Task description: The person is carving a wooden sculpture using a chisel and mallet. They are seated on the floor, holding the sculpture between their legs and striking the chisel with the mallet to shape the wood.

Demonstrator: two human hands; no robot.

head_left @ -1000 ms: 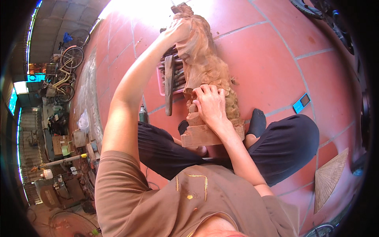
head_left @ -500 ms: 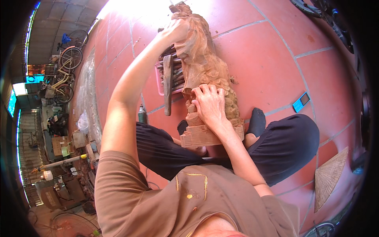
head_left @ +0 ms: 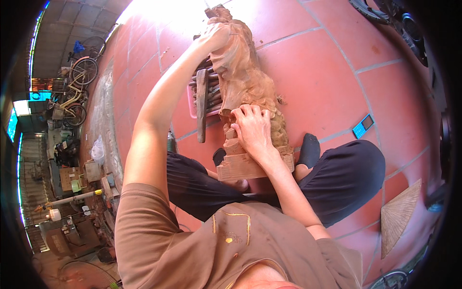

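Note:
A carved wooden statue [head_left: 240, 82] lies lengthwise in front of me, its block-like base [head_left: 238, 167] between my legs and its far end toward the bright floor. My left hand [head_left: 215, 38] grips the upper part from the left side, the fingers partly hidden against the carving. Over the lower part, just above the base, my right hand [head_left: 254, 129] is curled with bent fingers pressing on the wood. Left of the statue, a dark wooden mallet [head_left: 202, 106] leans across a pink basket [head_left: 192, 111] of handled tools [head_left: 214, 96].
Red floor tiles [head_left: 308, 91] surround me. A blue phone [head_left: 363, 126] and a conical hat [head_left: 399, 219] lie to the right. A bottle [head_left: 171, 142] stands by my left knee. Bicycles [head_left: 79, 82] and workshop clutter [head_left: 72, 192] line the left; motorbike parts [head_left: 411, 29] show at far right.
The whole view has shifted slightly. Both hands keep their places on the statue, and nothing has been picked up or let go.

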